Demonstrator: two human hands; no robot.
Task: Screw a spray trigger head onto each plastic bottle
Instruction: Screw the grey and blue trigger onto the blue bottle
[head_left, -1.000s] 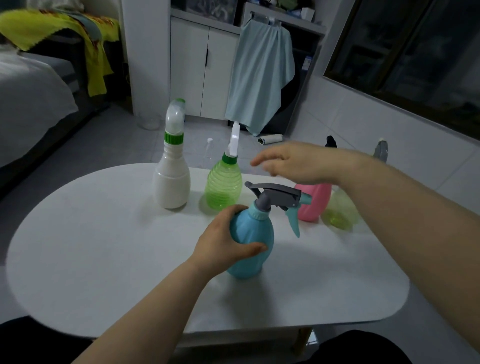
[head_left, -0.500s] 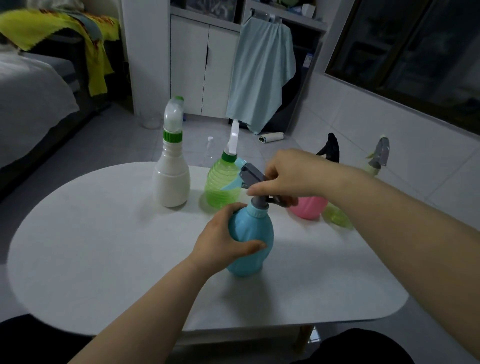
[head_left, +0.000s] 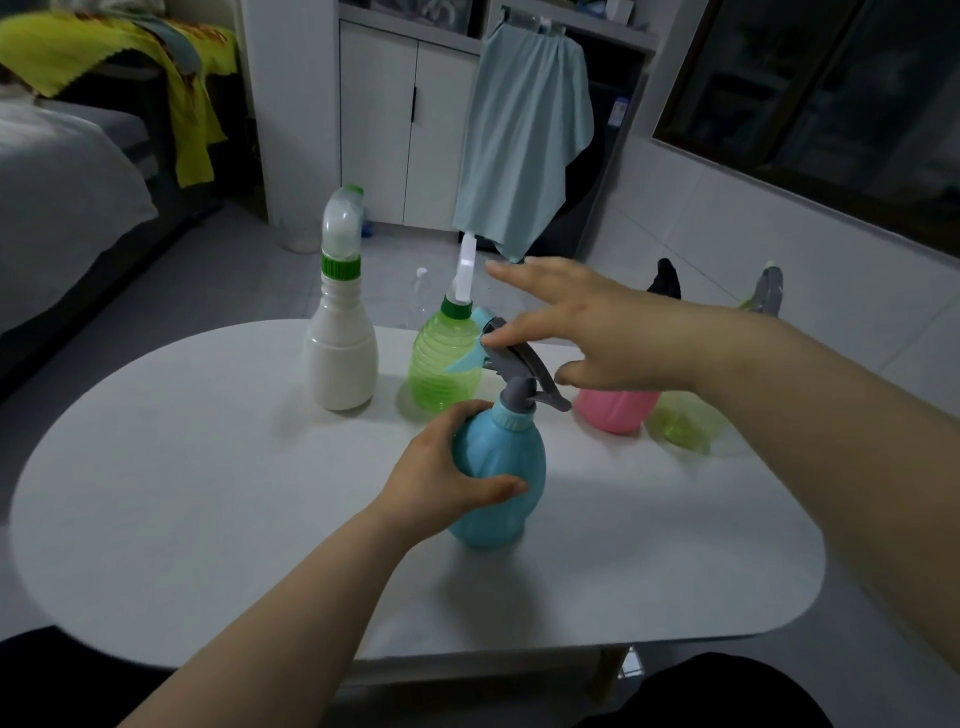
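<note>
On the white oval table (head_left: 208, 519) a blue bottle (head_left: 506, 478) stands upright near the middle, with a grey spray trigger head (head_left: 522, 371) seated on its neck, nozzle pointing toward the far edge. The left hand (head_left: 447, 480) is wrapped around the bottle's belly, thumb across the front. The right hand (head_left: 587, 325) is spread above the trigger head, fingers splayed, with one fingertip touching the nozzle end and the thumb beside the rear of the head. Along the far edge stand a white bottle (head_left: 343, 358), a green ribbed bottle (head_left: 441, 369), a pink bottle (head_left: 615, 410) and a pale green bottle (head_left: 685, 423), the last two partly hidden by the right forearm.
</note>
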